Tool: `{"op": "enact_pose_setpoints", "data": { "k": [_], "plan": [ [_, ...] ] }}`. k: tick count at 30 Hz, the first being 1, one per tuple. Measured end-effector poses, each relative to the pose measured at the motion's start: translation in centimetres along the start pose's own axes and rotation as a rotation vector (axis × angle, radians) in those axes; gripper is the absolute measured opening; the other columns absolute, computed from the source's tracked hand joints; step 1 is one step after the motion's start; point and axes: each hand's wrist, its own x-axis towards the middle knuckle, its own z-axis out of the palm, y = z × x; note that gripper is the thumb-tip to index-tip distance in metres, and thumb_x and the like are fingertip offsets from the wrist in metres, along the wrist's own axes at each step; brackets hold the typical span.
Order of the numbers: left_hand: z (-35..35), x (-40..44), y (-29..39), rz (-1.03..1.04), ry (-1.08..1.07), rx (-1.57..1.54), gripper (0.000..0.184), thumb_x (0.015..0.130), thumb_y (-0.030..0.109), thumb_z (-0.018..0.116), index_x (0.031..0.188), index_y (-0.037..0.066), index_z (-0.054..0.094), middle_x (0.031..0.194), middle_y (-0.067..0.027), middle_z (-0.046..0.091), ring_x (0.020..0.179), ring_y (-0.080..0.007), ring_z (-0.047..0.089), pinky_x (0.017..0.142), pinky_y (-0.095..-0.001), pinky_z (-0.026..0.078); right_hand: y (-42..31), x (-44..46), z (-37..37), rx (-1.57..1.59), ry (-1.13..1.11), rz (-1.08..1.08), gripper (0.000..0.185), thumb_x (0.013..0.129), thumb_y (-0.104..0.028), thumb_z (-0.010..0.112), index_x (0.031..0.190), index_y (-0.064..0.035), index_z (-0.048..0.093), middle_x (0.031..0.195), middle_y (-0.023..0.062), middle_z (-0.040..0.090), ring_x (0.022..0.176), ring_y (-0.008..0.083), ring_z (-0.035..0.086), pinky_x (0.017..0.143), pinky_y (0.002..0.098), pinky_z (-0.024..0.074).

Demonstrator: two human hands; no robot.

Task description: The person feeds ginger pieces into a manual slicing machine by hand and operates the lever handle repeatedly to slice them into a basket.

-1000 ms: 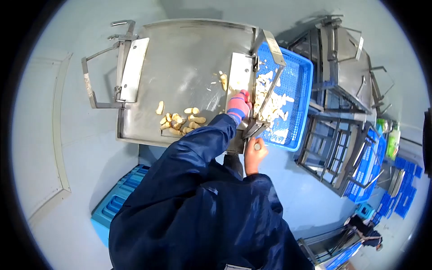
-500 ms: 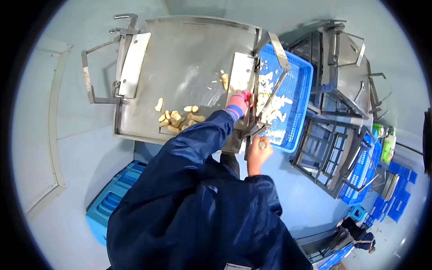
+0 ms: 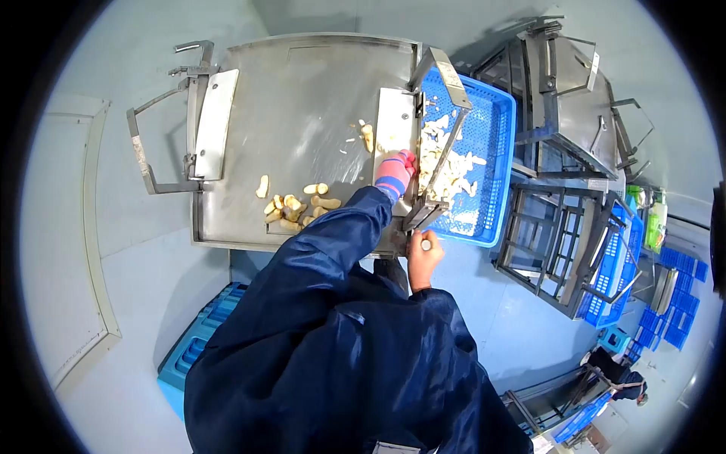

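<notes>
Head view | frame centre: right grip (image 3: 425, 261) is tightly clasping handle (image 3: 426, 244); left grip (image 3: 396, 171) is overlying white board (image 3: 391, 121), hold unclear | straying under metal arm (image 3: 447, 152) could be risking pinching

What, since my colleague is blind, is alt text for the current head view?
A person's gloved left grip is over a white board on a metal table; the bare right grip holds a handle. Larger pale pieces lie on the table, smaller pieces in a blue basket.
</notes>
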Motion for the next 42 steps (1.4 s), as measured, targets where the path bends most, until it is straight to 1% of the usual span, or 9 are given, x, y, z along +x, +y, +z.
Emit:
{"op": "enact_pose_setpoints", "data": {
  "k": [6, 12, 14, 17, 21, 27, 34, 38, 42],
  "plan": [
    [0.6, 0.2, -0.6, 0.006, 0.027, 0.115, 0.029, 0.076, 0.006, 0.056, 0.106, 0.006, 0.055, 0.082, -0.0144, 0.063, 0.078, -0.0319, 0.06, 0.071, -0.0378, 0.047, -2.8, 0.2, -0.5, -0.095, 0.059, -0.088, 0.028, 0.077, -0.009, 0.062, 0.057, -0.001, 0.045, 0.049, 0.015, 0.043, 0.043, 0.0179, 0.038, 0.045, 0.0358, 0.0359],
    [2.7, 0.9, -1.3, 0.026, 0.138, 0.15, 0.021, 0.082, 0.005, 0.049, 0.1, 0.003, 0.059, 0.078, -0.0125, 0.061, 0.07, -0.0254, 0.06, 0.068, -0.0343, 0.049, -0.6, -0.5, 0.0, -0.065, 0.025, -0.037, 0.028, 0.077, -0.013, 0.063, 0.058, -0.0007, 0.046, 0.051, 0.0171, 0.048, 0.044, 0.0319, 0.047, 0.045, 0.0381, 0.0365],
    [1.8, 1.9, -0.4, -0.28, -0.042, -0.374, 0.022, 0.082, -0.002, 0.045, 0.099, 0.002, 0.058, 0.078, -0.0091, 0.06, 0.068, -0.0205, 0.059, 0.064, -0.0303, 0.05, -1.2, -0.3, -0.2, -0.044, 0.038, -0.04, 0.027, 0.077, -0.012, 0.062, 0.058, -0.0012, 0.046, 0.051, 0.017, 0.048, 0.044, 0.0319, 0.046, 0.045, 0.0381, 0.0363],
    [-2.0, 0.1, 5.0, -0.033, -0.172, -0.564, 0.019, 0.082, -0.001, 0.047, 0.097, 0.003, 0.059, 0.077, -0.0081, 0.06, 0.064, -0.0166, 0.058, 0.061, -0.0283, 0.048, -1.4, -0.3, -0.5, -0.034, 0.046, -0.06, 0.024, 0.076, -0.011, 0.061, 0.059, -0.0026, 0.047, 0.05, 0.016, 0.049, 0.044, 0.0309, 0.049, 0.044, 0.0379, 0.037],
    [-8.3, 4.1, 0.3, 0.551, 0.096, 0.659, 0.036, 0.073, 0.004, 0.051, 0.107, 0.012, 0.058, 0.109, -0.0134, 0.056, 0.101, -0.0317, 0.053, 0.089, -0.0373, 0.042, -1.0, -0.2, -0.4, -0.071, 0.039, -0.091, 0.027, 0.077, -0.013, 0.061, 0.057, -0.0036, 0.044, 0.048, 0.0144, 0.048, 0.044, 0.0305, 0.05, 0.048, 0.0389, 0.0376],
    [-13.6, 3.0, -4.4, 0.368, -0.268, 0.814, 0.029, 0.078, 0.017, 0.06, 0.105, 0.007, 0.059, 0.112, -0.0132, 0.058, 0.094, -0.0315, 0.058, 0.081, -0.0369, 0.046, -1.0, -0.2, -0.4, -0.032, 0.004, -0.038, 0.026, 0.078, -0.012, 0.06, 0.058, -0.0031, 0.046, 0.051, 0.0157, 0.05, 0.047, 0.032, 0.052, 0.051, 0.0396, 0.0383],
    [-5.7, -1.3, 0.5, -0.214, -0.093, -0.224, 0.028, 0.086, 0.022, 0.056, 0.11, 0.007, 0.057, 0.085, -0.008, 0.065, 0.069, -0.0148, 0.059, 0.064, -0.028, 0.048, -4.9, 0.8, -1.8, -0.002, -0.02, -0.004, 0.024, 0.077, -0.011, 0.062, 0.059, -0.0032, 0.049, 0.048, 0.0138, 0.049, 0.041, 0.028, 0.05, 0.044, 0.0366, 0.0377],
    [0.7, -1.2, -3.5, -0.041, 0.017, -0.101, 0.031, 0.082, 0.01, 0.055, 0.113, 0.01, 0.057, 0.088, -0.0153, 0.064, 0.08, -0.0289, 0.061, 0.074, -0.0356, 0.047, -5.7, 1.4, -1.7, 0.008, 0.013, -0.029, 0.027, 0.078, -0.01, 0.062, 0.058, -0.0002, 0.046, 0.048, 0.0138, 0.044, 0.042, 0.0159, 0.037, 0.044, 0.0328, 0.0353],
    [1.4, -2.0, -1.9, 0.069, 0.149, -0.04, 0.035, 0.081, 0.004, 0.057, 0.116, 0.008, 0.055, 0.085, -0.0112, 0.062, 0.075, -0.0227, 0.058, 0.072, -0.0316, 0.047, -5.8, 1.4, -1.8, 0.018, -0.013, 0.002, 0.028, 0.078, -0.009, 0.061, 0.058, -0.0005, 0.044, 0.047, 0.0114, 0.04, 0.045, 0.0106, 0.037, 0.044, 0.0318, 0.0345]
  ]
}}
